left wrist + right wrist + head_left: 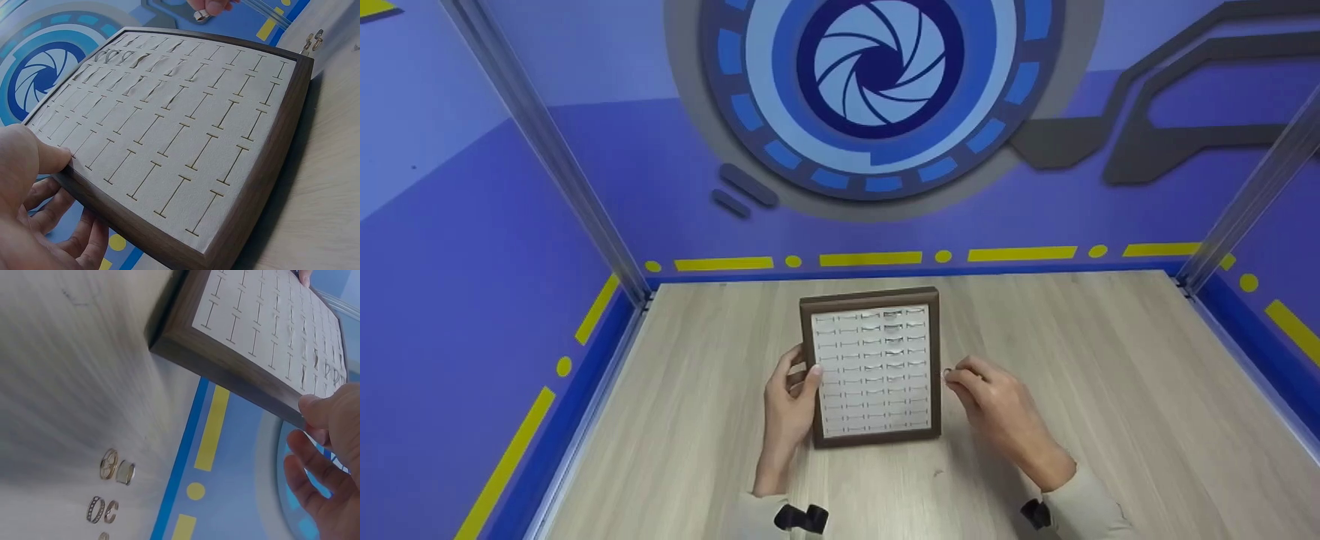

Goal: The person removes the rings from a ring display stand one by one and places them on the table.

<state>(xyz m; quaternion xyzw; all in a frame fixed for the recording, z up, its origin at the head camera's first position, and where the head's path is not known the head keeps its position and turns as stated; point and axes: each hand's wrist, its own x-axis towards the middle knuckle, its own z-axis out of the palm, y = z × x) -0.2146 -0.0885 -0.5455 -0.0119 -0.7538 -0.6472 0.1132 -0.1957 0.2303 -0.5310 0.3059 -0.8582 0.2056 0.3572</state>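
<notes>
A ring display tray with a brown wooden frame and a pale slotted pad stands tilted up above the table. My left hand grips its left side, thumb on the front edge and fingers curled behind. Between thumb and fingertips of my right hand, just off the tray's right side, is a small ring. A few silver rings sit in slots near the tray's far end, while most other slots show only their cut lines.
Several loose rings lie on the wooden table, to the right of the tray. Blue panels with yellow markings wall in the table at the back and both sides. A small dark mark shows on the tabletop near the front.
</notes>
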